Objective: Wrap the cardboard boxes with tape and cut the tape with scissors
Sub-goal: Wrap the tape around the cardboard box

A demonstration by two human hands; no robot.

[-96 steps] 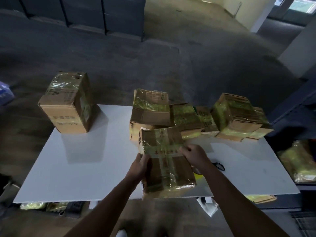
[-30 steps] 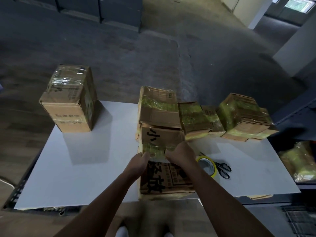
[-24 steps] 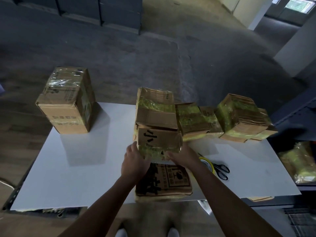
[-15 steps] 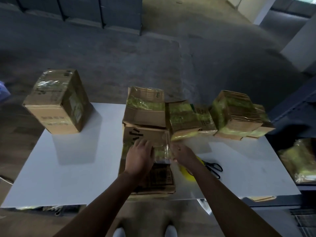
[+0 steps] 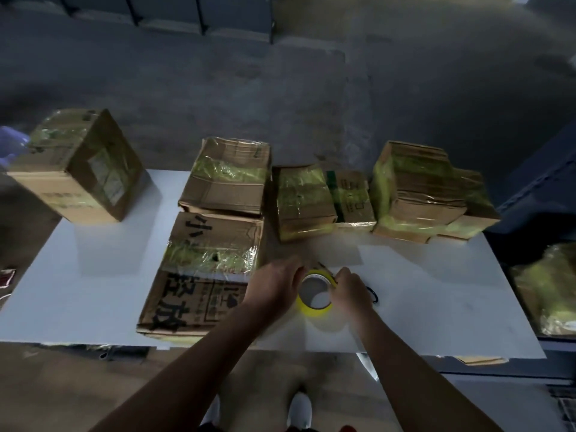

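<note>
- Yellow tape roll [image 5: 311,308] is sitting between both hands near the middle of the white table [image 5: 420,294], with its open core facing up (I cannot tell whether it is resting on the tabletop or raised just off it).
- On the roll's left side, the left hand [image 5: 274,286] is gripping it, fingers curling over the far rim.
- On the roll's right side, the right hand [image 5: 350,289] is gripping it too, fingertips pinching at the far-right rim.
- Just right of the right hand, the scissors [image 5: 373,297] are lying on the table, with only a black handle loop showing.
- Just left of the left hand, a flattened cardboard box [image 5: 199,294] with large black characters is lying flat, reaching to the table's near edge. A band of shiny yellowish tape is crossing its middle.
- Touching that box's far end, a taped box [image 5: 227,179] is resting at the far edge.
- To the right of it, three more taped bundles [image 5: 414,191] are lining the far edge side by side.
- At the far-left corner, well apart from the rest, a tall box [image 5: 78,169] is standing tilted in this wide view.
- Below the near edge, white shoes [image 5: 299,410] are showing on the floor.
</note>
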